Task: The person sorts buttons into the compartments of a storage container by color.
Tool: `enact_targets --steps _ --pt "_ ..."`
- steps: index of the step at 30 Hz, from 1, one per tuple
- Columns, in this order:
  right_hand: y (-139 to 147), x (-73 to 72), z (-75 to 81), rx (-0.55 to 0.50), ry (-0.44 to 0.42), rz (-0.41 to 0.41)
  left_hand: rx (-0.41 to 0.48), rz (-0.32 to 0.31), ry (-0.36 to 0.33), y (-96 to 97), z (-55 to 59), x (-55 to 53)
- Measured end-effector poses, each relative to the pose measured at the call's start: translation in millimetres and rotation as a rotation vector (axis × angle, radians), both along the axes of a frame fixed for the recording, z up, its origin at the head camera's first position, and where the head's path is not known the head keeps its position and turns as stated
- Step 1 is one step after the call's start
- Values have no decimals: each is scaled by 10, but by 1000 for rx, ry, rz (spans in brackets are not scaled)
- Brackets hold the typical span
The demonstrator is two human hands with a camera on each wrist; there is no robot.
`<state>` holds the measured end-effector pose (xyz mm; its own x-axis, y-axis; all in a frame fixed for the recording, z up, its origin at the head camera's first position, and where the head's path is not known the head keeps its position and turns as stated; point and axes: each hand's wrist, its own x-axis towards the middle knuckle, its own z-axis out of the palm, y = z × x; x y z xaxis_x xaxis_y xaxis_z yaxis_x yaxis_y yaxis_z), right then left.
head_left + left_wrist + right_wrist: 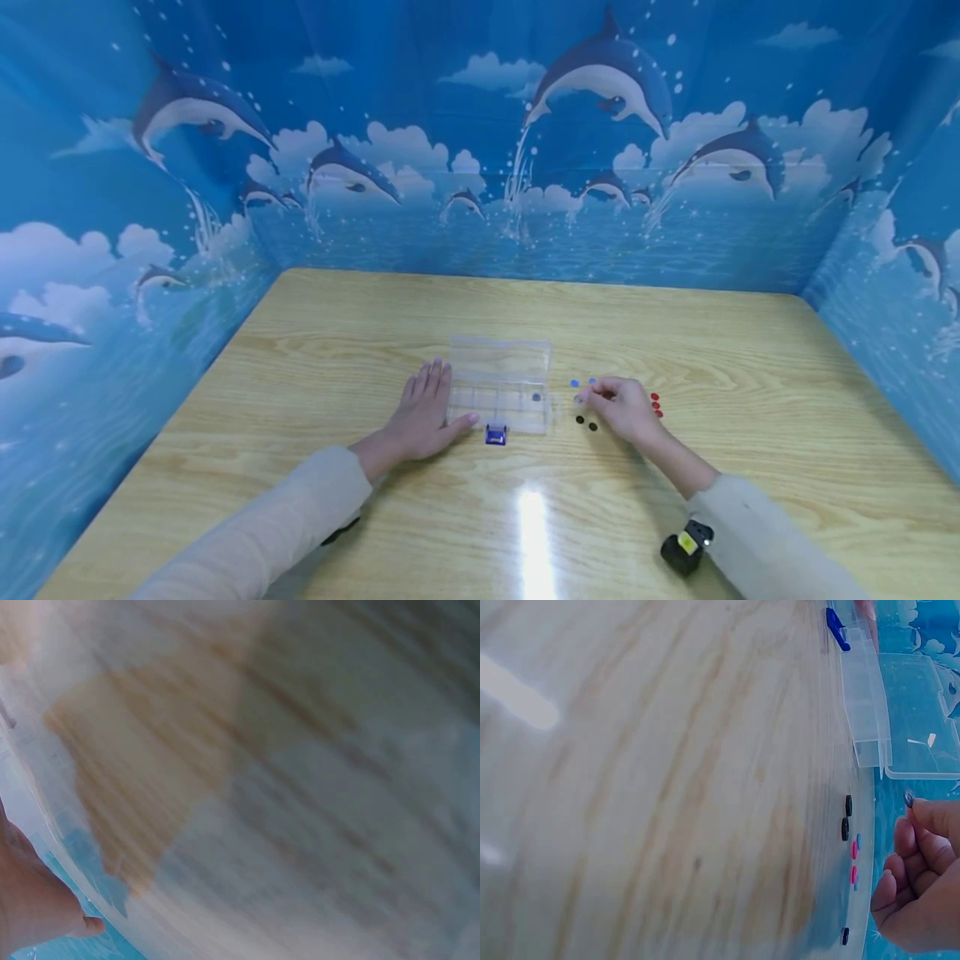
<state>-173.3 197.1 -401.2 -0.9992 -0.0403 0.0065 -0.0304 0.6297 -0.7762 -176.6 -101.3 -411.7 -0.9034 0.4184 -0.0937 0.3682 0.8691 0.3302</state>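
Note:
A clear plastic compartment box point(498, 408) lies on the table with its lid point(501, 358) raised at the back. A purple-blue latch point(496, 435) is at its front. My left hand point(423, 421) rests along the box's left side, fingers straight, thumb reaching over the front corner. One grey button point(536, 397) sits in a right-hand compartment. To the right of the box, my right hand point(624, 408) pinches a small dark, shiny button point(909, 799) between thumb and forefinger. In the left wrist view, the left hand point(34, 900) shows only in part.
Near the right hand lie two black buttons point(587, 423), blue buttons point(574, 383) and a row of red buttons point(656, 406). A wooden table point(360, 308) carries everything. A dolphin-print curtain point(480, 225) borders its back and sides.

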Motion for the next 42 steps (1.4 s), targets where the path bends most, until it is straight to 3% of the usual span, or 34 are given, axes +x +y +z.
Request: enact_targets --steps 15,27,42 --pt "-232 -63 35 -109 -53 -6 1 -7 19 4 6 12" --pt "-426 -144 4 -74 -18 -35 -32 -9 34 -2 -19 -8" --pt "-528 -153 -11 -104 -97 -56 -64 -13 42 -3 -17 -12"
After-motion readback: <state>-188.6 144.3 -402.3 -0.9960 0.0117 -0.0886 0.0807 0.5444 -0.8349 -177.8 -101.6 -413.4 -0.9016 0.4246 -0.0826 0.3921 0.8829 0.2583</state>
